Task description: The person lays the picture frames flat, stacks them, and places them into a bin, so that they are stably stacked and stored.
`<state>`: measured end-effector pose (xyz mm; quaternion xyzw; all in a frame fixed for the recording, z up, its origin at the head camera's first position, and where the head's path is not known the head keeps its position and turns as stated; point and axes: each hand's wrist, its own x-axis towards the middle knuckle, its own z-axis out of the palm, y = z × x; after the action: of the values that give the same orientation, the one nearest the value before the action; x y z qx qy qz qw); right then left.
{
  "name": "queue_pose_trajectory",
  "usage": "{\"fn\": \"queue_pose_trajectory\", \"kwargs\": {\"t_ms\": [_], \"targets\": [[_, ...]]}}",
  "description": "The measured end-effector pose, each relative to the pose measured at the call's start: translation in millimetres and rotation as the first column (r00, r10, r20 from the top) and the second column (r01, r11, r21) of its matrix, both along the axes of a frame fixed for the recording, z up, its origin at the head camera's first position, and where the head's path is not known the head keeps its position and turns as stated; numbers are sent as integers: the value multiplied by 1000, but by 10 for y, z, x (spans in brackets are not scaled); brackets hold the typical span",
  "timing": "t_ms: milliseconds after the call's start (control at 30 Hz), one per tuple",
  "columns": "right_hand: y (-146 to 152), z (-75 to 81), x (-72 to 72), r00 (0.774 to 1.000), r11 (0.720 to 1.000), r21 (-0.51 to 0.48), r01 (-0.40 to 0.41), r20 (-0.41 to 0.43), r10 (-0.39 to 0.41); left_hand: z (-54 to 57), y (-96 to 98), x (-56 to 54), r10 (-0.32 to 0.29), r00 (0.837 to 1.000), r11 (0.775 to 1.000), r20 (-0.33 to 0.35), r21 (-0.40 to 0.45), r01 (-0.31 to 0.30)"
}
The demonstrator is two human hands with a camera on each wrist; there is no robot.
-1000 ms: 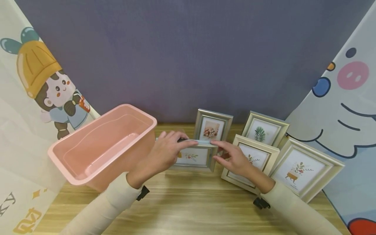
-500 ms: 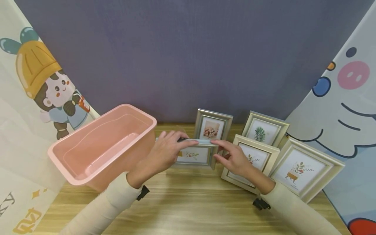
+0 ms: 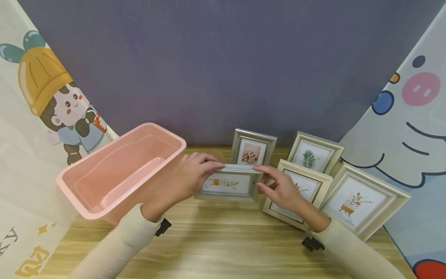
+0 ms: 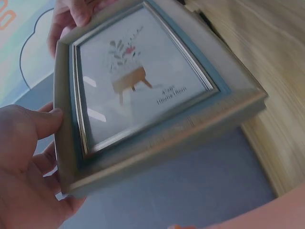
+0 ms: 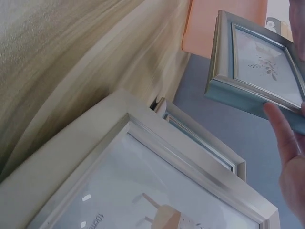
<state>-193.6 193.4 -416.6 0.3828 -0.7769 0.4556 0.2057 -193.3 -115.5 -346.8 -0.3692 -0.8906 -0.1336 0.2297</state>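
A silvery-blue picture frame [image 3: 228, 184] with a plant print is held sideways between both hands, close over the wooden table. My left hand [image 3: 189, 174] grips its left part; in the left wrist view the thumb lies on the front moulding and the other fingers go behind the frame. At the opposite end, my right hand [image 3: 280, 186] holds the upper right corner, index finger along the top edge and thumb by the side. One finger [image 5: 281, 129] of it touches the side edge in the right wrist view.
A pink plastic bin [image 3: 122, 170] stands left. Behind the held frame is a small frame with a flower picture [image 3: 251, 151]. Right of it stand a pineapple-leaf frame [image 3: 310, 155], a cream frame [image 3: 275, 211] partly behind the right hand, and a larger frame [image 3: 355, 201].
My left hand has slid left along the frame's top edge, showing more of the print. The held frame has shifted slightly right together with my right hand.
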Motion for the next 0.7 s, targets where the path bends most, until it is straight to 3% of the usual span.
{"fn": "queue_pose_trajectory", "kwargs": {"t_ms": [100,200,300,400,533,700], "targets": [[14,23,8,999,999,-29,-37,6,37,-1,-101,-21,-28,999,998,-17,49,29],[39,15,3,997,996,-55,-75,6,75,-18,-207,-24,-68,998,991,14,119,66],[71,1,3,996,994,-62,-90,-1,90,-31,-291,-6,-95,990,978,108,195,73],[100,2,11,996,994,-57,-93,-9,92,-34,-348,19,-100,970,969,222,242,44],[126,-5,15,994,992,-61,-108,-10,108,-15,-392,27,-126,916,955,381,296,8],[135,-16,30,992,990,-67,-124,-13,124,-60,-459,-75,-245,810,911,533,413,4]]}}
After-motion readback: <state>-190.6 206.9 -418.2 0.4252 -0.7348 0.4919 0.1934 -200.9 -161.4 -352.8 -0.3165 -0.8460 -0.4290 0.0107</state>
